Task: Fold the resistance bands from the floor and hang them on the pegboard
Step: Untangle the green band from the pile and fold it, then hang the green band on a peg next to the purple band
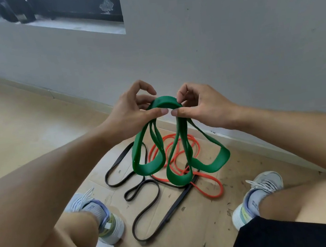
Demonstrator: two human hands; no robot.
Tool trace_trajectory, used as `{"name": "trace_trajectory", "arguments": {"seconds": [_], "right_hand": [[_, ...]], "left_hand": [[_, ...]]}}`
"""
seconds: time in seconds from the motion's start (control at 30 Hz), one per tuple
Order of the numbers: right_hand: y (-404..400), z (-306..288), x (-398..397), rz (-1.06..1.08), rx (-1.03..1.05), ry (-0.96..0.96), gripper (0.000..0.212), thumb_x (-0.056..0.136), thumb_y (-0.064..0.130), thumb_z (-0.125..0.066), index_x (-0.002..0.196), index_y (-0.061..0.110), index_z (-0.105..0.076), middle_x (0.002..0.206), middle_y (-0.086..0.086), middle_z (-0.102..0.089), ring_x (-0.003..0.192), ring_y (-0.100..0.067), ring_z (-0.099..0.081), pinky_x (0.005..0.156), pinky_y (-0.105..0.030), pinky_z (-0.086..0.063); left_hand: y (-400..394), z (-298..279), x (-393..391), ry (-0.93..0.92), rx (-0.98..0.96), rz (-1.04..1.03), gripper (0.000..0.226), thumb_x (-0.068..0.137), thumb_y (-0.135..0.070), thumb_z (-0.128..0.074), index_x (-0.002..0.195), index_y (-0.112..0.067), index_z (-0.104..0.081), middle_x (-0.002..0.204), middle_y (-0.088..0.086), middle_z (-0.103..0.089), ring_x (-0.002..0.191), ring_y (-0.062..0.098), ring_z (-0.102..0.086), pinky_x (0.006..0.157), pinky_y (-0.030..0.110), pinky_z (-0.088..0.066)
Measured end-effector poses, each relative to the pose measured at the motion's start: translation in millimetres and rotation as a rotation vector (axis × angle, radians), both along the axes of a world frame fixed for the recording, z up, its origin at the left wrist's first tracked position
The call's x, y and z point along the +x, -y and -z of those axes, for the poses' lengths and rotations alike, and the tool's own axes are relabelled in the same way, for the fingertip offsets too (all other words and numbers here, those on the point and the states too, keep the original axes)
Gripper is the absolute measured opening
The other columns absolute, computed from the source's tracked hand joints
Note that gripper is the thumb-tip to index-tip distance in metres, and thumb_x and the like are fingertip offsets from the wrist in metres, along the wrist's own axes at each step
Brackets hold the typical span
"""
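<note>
Left hand (pixel 134 110) and right hand (pixel 198 104) both pinch the top of the folded green band (pixel 174 158) (loops dangling), held above the orange band (pixel 205 190) and black band (pixel 146 209) on the floor (pixel 24 124).

- Grey wall (pixel 229 33) — fills the view from 12 to 3 o'clock.
- Dark window (pixel 74 9) — at 11 o'clock.
- Scuffed wooden floor (pixel 24 124) at 9 o'clock.
- Pale sneakers (pixel 99 215) at 6 o'clock.
</note>
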State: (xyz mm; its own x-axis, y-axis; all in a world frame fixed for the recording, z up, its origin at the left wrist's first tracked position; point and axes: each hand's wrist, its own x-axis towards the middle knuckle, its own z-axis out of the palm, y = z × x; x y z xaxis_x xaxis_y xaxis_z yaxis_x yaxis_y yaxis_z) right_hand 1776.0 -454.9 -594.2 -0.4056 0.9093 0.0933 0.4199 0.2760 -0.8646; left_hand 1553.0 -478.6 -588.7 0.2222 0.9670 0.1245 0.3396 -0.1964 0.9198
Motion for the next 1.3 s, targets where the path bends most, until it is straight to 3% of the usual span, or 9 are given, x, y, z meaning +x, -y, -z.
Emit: {"name": "trace_trajectory", "arguments": {"seconds": [0.13,0.3,0.4,0.5,0.63,0.77,0.93,1.13,1.3], "right_hand": [[2,-8,0,-0.005,-0.088,-0.003,0.029,0.082,0.012,-0.086,0.096,0.015,-0.061,0.094,-0.016,-0.071,0.084,-0.025,-0.068,0.091,-0.056,-0.058],[6,-33,8,0.033,-0.081,0.002,0.031,0.077,0.014,-0.090,0.096,0.014,-0.065,0.084,-0.004,-0.068,0.073,-0.012,-0.068,0.073,-0.032,-0.058],[4,-53,12,0.085,-0.031,-0.037,0.028,0.078,0.011,-0.088,0.093,0.016,-0.065,0.088,-0.005,-0.074,0.078,-0.015,-0.073,0.080,-0.034,-0.060],[3,-84,18,0.130,0.035,-0.116,0.032,0.080,0.012,-0.087,0.098,0.016,-0.062,0.099,-0.010,-0.075,0.089,-0.023,-0.076,0.086,-0.037,-0.061],[12,-134,29,0.122,0.128,-0.112,0.031,0.081,0.019,-0.087,0.092,0.018,-0.058,0.084,0.003,-0.068,0.074,-0.009,-0.064,0.073,-0.027,-0.053],[25,-167,51,0.153,0.178,-0.122,0.029,0.080,0.010,-0.087,0.091,0.015,-0.061,0.071,0.011,-0.069,0.067,-0.004,-0.066,0.074,-0.028,-0.055],[40,-206,73,0.243,0.246,-0.260,0.027,0.082,0.011,-0.087,0.096,0.013,-0.064,0.092,-0.007,-0.077,0.084,-0.013,-0.074,0.088,-0.032,-0.060],[54,-255,95,0.360,0.305,-0.358,0.027,0.084,0.007,-0.083,0.100,0.012,-0.063,0.101,-0.015,-0.078,0.097,-0.028,-0.076,0.094,-0.039,-0.061],[55,-284,114,0.444,0.388,-0.316,0.027,0.085,0.011,-0.083,0.098,0.014,-0.061,0.101,-0.015,-0.077,0.098,-0.032,-0.075,0.096,-0.046,-0.059]], "left_hand": [[1,-2,2,0.097,-0.026,-0.008,0.032,0.082,-0.016,-0.082,0.103,-0.015,-0.059,0.100,0.009,-0.078,0.097,0.032,-0.074,0.091,0.046,-0.060],[3,-18,9,0.049,0.019,-0.006,0.024,0.085,-0.017,-0.081,0.100,-0.015,-0.063,0.096,0.005,-0.079,0.082,0.017,-0.071,0.075,0.031,-0.057],[-4,-45,13,0.007,0.074,0.002,0.027,0.084,-0.012,-0.081,0.103,-0.008,-0.062,0.091,0.005,-0.078,0.075,0.011,-0.067,0.071,0.029,-0.054],[-12,-83,25,0.002,0.164,-0.005,0.027,0.085,-0.008,-0.080,0.104,-0.003,-0.062,0.091,0.007,-0.076,0.077,0.010,-0.069,0.073,0.028,-0.056],[-15,-128,47,-0.036,0.249,0.022,0.021,0.086,-0.013,-0.079,0.100,-0.013,-0.064,0.092,0.004,-0.078,0.086,0.019,-0.073,0.085,0.035,-0.059],[-9,-157,67,-0.050,0.303,0.032,0.020,0.086,-0.019,-0.080,0.100,-0.020,-0.066,0.094,0.001,-0.078,0.092,0.023,-0.074,0.092,0.043,-0.058],[4,-197,96,-0.031,0.362,0.015,0.041,0.072,-0.050,-0.085,0.103,-0.033,-0.065,0.108,-0.008,-0.074,0.094,0.013,-0.074,0.090,0.040,-0.059],[6,-239,126,0.127,0.360,0.028,0.034,0.082,-0.036,-0.083,0.109,-0.024,-0.067,0.108,-0.004,-0.076,0.096,0.013,-0.074,0.095,0.043,-0.058],[0,-258,147,-0.091,0.510,0.022,0.038,0.089,-0.040,-0.075,0.124,-0.030,-0.061,0.116,-0.008,-0.071,0.097,0.005,-0.070,0.086,0.030,-0.060]]}}
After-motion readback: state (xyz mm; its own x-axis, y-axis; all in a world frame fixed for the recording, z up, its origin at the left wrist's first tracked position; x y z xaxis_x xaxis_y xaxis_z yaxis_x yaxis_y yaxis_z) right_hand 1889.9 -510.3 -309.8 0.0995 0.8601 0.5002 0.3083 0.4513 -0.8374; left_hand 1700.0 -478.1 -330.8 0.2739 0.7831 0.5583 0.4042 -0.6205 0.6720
